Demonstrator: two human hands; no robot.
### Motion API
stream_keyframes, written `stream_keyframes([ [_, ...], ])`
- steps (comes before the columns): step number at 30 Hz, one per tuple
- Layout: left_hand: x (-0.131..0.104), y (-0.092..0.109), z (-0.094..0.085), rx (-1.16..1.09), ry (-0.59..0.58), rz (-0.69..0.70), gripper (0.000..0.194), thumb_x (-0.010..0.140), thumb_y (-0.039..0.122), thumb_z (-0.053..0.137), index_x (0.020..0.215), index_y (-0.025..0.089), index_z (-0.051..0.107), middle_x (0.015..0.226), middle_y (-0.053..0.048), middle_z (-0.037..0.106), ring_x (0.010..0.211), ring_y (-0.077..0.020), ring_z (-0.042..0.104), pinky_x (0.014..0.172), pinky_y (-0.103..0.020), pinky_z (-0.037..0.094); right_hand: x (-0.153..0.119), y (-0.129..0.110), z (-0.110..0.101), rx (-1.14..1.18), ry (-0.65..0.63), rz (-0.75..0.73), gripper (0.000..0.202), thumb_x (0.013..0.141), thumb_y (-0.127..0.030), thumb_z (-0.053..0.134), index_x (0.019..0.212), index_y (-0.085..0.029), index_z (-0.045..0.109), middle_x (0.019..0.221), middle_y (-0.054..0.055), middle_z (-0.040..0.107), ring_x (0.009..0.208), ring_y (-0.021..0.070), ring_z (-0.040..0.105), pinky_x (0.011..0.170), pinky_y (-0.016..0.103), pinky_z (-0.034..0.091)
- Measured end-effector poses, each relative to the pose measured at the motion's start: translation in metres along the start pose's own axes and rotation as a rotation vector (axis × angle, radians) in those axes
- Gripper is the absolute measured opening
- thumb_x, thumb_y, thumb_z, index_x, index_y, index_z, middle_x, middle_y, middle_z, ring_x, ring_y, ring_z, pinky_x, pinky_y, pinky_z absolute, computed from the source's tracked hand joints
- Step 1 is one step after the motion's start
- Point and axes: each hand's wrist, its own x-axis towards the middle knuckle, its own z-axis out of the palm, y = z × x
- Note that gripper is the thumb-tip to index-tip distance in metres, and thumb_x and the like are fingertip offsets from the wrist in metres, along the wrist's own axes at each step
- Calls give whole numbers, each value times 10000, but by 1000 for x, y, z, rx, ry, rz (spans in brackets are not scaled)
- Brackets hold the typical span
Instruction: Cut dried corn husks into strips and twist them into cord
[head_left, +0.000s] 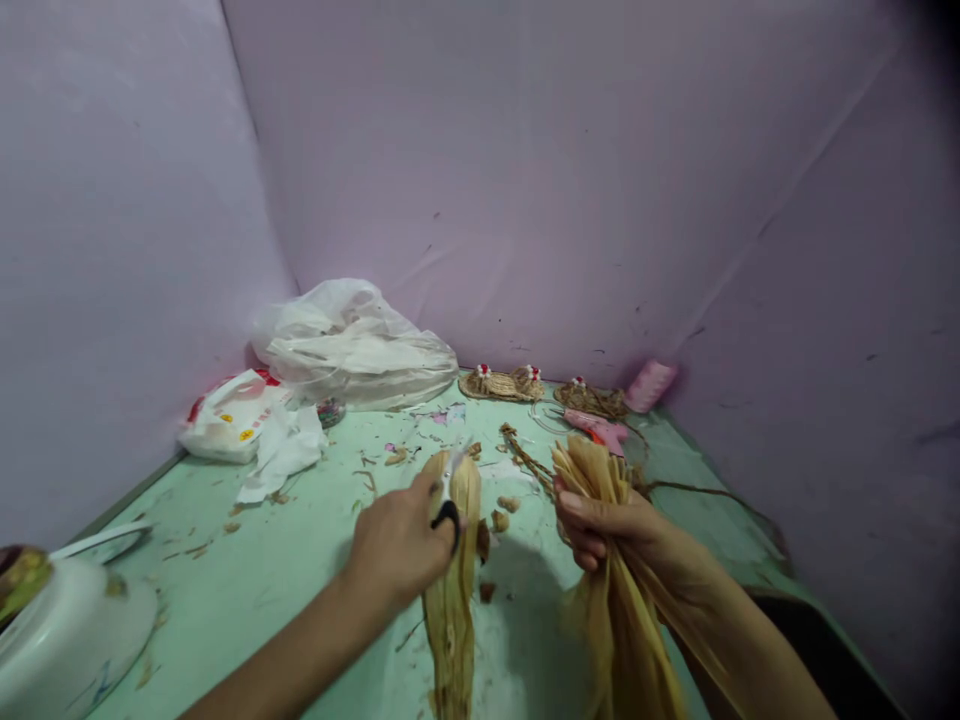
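Husks, dry and tan, hang as a gathered bunch over the right side of the bench. The right hand grasps them near their upper end, thumb across the front; the tops fan out above it and the long tails fall below. Just left of the bunch, a flat strip of the same tan stuff lies lengthwise on the bench. Over that strip the left hand is closed around scissors, black handle in the grip and blades pointing away. Brown scraps lie between the two hands. Beyond the bunch are a braided cord and a pink glue gun. Farther back, near the wall, sit woven pieces with red and white trim, a pink spool standing tilted at their right, and a big white plastic bag at their left. Before the bag are a white packet and crumpled tissue. A white pot stands at the near left, partly out of view.
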Motion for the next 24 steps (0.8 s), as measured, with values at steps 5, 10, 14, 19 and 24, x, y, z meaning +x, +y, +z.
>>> stream_keyframes([
  [5,-11,20,10,149,-80,72,300,728,264,447,996,180,553,838,-142,680,792,-327,635,641,-373,411,8,3,-3,-70,81,-37,318,551,-283,784,745,-149,571,462,-72,447,374,39,398,369,153,346],
  [10,1,4,2,68,-43,-15,360,731,212,421,1079,232,511,876,-94,685,820,-282,635,638,-331,411,11,6,3,1,127,-2,336,529,-211,793,817,-137,638,479,-58,514,374,45,433,385,161,401],
  [14,-6,14,5,94,10,9,382,762,394,445,1088,201,490,879,-108,664,794,-293,627,650,-357,425,16,6,5,115,171,125,227,548,-121,763,751,-105,662,666,31,668,445,63,538,482,170,494],
  [19,-15,26,15,164,-65,71,344,685,211,515,1027,176,518,913,-123,640,841,-274,618,691,-348,432,15,6,2,175,159,237,194,621,-105,717,810,-96,674,553,17,643,470,91,597,444,144,490],
  [24,4,0,-15,-120,118,-37,339,663,186,504,998,217,542,763,-60,652,733,-241,618,637,-316,417,9,3,5,157,196,135,188,586,-74,736,736,-128,636,660,24,695,421,80,569,480,196,536],
])
